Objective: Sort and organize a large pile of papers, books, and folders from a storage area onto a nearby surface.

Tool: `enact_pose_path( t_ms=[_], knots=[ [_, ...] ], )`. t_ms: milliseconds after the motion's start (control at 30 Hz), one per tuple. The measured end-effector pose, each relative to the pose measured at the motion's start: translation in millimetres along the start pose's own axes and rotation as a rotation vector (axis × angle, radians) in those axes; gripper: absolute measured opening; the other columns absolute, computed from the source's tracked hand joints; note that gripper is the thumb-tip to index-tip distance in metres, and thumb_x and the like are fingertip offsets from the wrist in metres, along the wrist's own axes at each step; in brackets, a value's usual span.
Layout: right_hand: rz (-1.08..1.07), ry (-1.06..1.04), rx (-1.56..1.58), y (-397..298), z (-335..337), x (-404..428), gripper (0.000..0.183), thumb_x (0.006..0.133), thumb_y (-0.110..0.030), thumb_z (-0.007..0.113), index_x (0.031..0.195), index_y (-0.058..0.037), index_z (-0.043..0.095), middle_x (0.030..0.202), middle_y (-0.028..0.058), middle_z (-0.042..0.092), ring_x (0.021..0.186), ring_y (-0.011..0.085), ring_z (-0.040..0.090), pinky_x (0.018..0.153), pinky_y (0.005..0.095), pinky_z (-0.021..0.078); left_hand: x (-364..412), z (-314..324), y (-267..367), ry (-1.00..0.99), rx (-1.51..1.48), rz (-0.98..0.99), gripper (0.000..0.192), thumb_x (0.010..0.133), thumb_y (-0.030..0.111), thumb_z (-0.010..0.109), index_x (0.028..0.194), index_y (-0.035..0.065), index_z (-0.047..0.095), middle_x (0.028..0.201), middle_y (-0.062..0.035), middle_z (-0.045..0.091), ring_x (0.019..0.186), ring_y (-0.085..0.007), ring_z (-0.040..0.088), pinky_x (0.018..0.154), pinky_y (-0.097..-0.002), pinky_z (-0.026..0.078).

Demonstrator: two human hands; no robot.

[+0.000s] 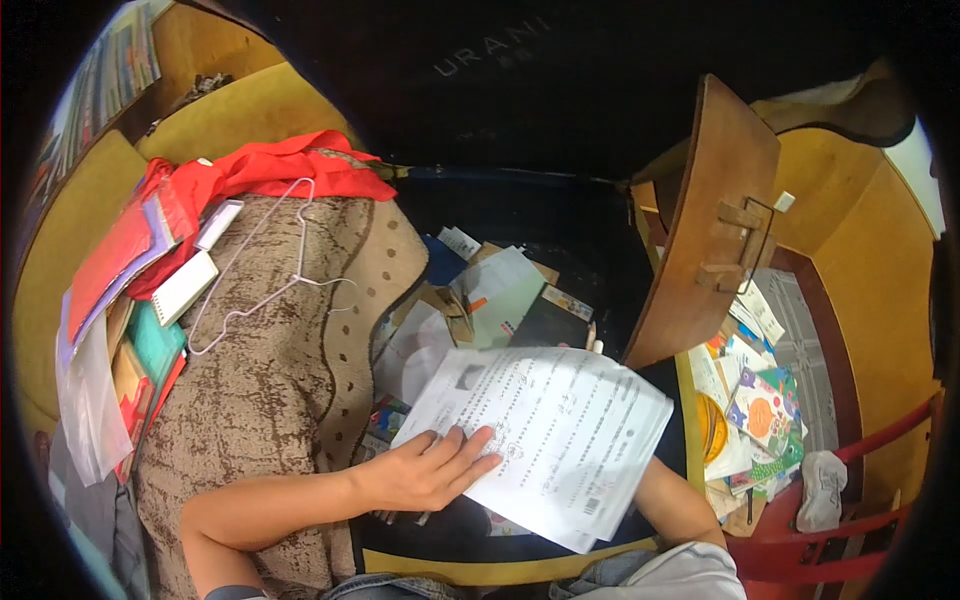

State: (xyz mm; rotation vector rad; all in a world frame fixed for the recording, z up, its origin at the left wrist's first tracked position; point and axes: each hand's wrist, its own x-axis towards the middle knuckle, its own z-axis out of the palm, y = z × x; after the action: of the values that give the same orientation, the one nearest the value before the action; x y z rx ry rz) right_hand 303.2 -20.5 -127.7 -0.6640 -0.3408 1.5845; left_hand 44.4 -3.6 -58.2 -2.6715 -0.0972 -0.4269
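Observation:
A stack of printed paper sheets [555, 435] lies tilted in front of me, bearing lines of print and some handwriting. On its left part rests my left hand [439, 469], palm down with the fingers spread a little. My right forearm [679, 499] passes beneath the right edge of the sheets, and the paper hides my right hand. Below and beyond the stack is an open black-lined container [585, 225]. Loose papers [499, 289], a dark booklet [551, 319] and a pencil [591, 335] lie inside it.
At left, a brown patterned blanket [255, 405] carries a clothes hanger [300, 279], red cloth [277, 169], folders [112, 270] and a notepad [184, 289]. To the right stand a wooden panel [705, 210], a pile of cards and booklets [761, 409] and a red chair [847, 547].

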Motion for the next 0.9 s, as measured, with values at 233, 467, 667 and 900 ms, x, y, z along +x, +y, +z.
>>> enact_pose_path(
  t_ms=[233,467,667,900],
  knots=[
    [-0.034,-0.023,0.008,-9.6,4.9,5.5,0.033,0.082,-0.025,0.061,0.103,-0.0014,0.051,0.094,0.0051,0.058,0.062,0.0097,0.055,0.049,0.0206,0.044,4.0,0.1,-1.9,0.002,-0.045,0.019,0.04,0.08,0.014,0.046,0.118,0.0036,0.054,0.119,-0.0201,0.051,0.084,-0.022,0.053,0.064,-0.0253,0.043],
    [-0.053,-0.006,-0.032,-11.4,15.5,3.8,0.031,0.084,-0.025,0.059,0.101,-0.0017,0.051,0.092,0.005,0.058,0.062,0.01,0.055,0.049,0.0208,0.0443,2.0,-1.0,-7.7,0.042,-0.208,-0.1,0.039,0.077,0.011,0.051,0.115,0.0097,0.056,0.118,-0.0141,0.053,0.086,-0.0205,0.055,0.064,-0.0255,0.047],
    [-0.151,0.208,-0.667,-14.2,-5.4,1.1,0.014,0.08,-0.013,0.061,0.08,-0.0024,0.052,0.06,0.0005,0.05,0.041,0.0079,0.042,0.037,0.0219,0.0332,-6.0,6.0,-14.0,-0.017,-1.229,-0.972,0.028,0.085,0.002,0.046,0.113,-0.0024,0.049,0.093,-0.021,0.061,0.078,-0.0244,0.063,0.069,-0.03,0.049],
    [-0.56,0.312,-1.209,-39.6,7.9,-28.9,0.021,0.078,-0.007,0.06,0.096,0.0024,0.055,0.076,0.0036,0.058,0.071,0.0114,0.052,0.064,0.0269,0.0437,-13.3,11.9,-8.2,-0.06,-1.416,-0.853,0.038,0.088,0.021,0.052,0.117,-0.003,0.043,0.099,-0.0186,0.062,0.086,-0.0226,0.062,0.074,-0.0319,0.049]
  ],
)
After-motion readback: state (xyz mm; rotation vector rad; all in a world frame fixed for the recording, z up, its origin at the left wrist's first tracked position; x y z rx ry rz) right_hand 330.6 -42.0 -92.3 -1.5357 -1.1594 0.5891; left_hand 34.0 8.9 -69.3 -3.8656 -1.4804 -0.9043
